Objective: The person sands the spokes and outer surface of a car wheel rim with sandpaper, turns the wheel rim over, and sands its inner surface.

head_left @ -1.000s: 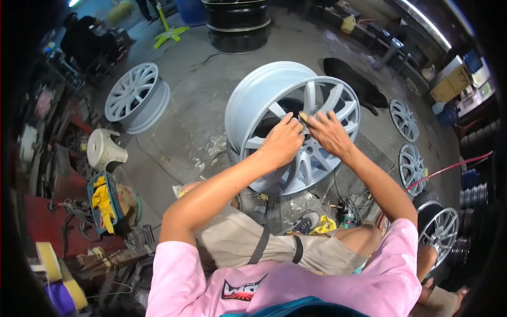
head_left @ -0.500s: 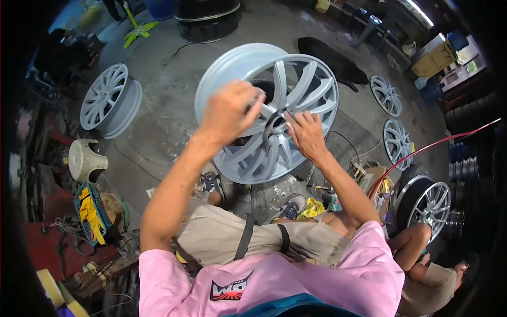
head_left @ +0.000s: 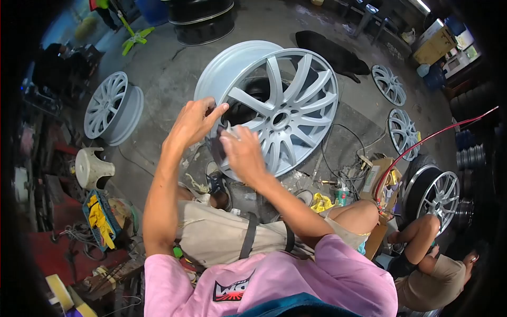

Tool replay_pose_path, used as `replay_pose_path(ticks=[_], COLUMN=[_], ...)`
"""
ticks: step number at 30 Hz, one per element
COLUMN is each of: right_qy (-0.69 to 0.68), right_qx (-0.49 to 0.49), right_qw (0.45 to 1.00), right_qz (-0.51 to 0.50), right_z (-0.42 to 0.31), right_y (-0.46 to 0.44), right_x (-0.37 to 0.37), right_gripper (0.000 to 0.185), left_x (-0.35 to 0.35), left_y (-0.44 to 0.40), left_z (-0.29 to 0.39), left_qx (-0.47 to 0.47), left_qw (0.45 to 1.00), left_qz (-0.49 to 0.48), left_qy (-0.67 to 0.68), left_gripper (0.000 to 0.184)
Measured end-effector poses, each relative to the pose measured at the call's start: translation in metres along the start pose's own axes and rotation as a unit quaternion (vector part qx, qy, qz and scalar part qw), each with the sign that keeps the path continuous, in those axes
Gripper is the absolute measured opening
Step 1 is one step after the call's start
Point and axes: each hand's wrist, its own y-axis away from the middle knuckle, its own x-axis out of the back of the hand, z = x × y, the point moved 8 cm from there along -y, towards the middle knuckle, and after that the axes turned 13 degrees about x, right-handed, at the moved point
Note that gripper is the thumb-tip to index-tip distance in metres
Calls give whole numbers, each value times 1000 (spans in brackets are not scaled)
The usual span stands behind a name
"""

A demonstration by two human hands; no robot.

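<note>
A large silver-grey wheel rim (head_left: 280, 120) leans upright in front of me, its spokes and centre hole facing me. At its left edge is my left hand (head_left: 195, 121), fingers bent and thumb out towards the right. My right hand (head_left: 244, 156) is just beside it, over the rim's lower left part, blurred by motion. A small dark, thin piece, like a sheet, shows between the two hands; its grip is hard to make out.
Another silver rim (head_left: 107, 105) stands at the left, near a white stool (head_left: 94, 168) and a blue basket (head_left: 100, 219) with yellow gloves. A black dog (head_left: 332, 55) lies behind. At the right are a red hose (head_left: 412, 150), a box (head_left: 377, 179) and a seated person (head_left: 433, 269).
Both hands have left the rim's centre for its left edge, my right hand crossing leftwards. The dark ring-like piece at the hub no longer shows there.
</note>
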Motion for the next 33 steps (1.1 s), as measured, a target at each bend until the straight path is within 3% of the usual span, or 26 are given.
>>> replay_pose_path(ticks=[4, 6, 7, 9, 12, 13, 15, 19, 22, 24, 27, 28, 29, 32, 33], right_qy=[127, 168, 169, 79, 41, 43, 175, 117, 70, 49, 112, 152, 153, 106, 68], right_qx=[21, -58, -60, 25, 48, 48, 36, -10, 31, 20, 57, -37, -37, 0, 73], right_qw=[991, 984, 983, 996, 997, 997, 983, 993, 997, 998, 992, 987, 987, 994, 995], right_qz=[18, -26, -25, -15, -33, -34, -51, -14, 9, -37, 23, -42, -44, -6, 26], right_z=[60, 76, 68, 18, 11, 28, 74, 67, 24, 20, 66, 84, 83, 51, 25], right_y=[19, 17, 16, -3, -3, 5, 22, 14, -1, -3, 25, 30, 31, 14, 4], right_x=[22, 20, 9, -16, -1, 8, 23, 16, 4, 2, 28, 40, 37, 12, 2], right_gripper=[24, 22, 22, 23, 24, 24, 24, 25, 25, 24, 25, 25, 25, 25, 22], left_x=[0, -1, -1, -5, -7, -8, -12, -21, -22, -20, -21, -19, -19, -19, -18], left_y=[8, 7, 7, 7, 8, 10, 9, 0, -3, 1, 0, 1, 3, -3, -3], left_z=[-3, 2, 5, 7, 5, 4, 0, 3, 0, 5, 1, 2, 5, 5, 7], left_qx=[-24, -32, -38, -42, -50, -52, -42, -62, -56, -62, -29, -48, -69, -56, -58], left_qw=[999, 999, 999, 998, 995, 994, 995, 988, 987, 985, 991, 987, 982, 989, 988], left_qz=[6, 19, 31, 43, 69, 82, 80, 114, 129, 140, 110, 134, 156, 130, 131], left_qy=[42, 14, -21, -30, -46, -46, -46, -83, -83, -75, -66, -75, -85, -54, -55], left_gripper=[49, 46, 44, 41, 37, 35, 30, 27, 27, 28, 29, 30, 32, 35, 35])
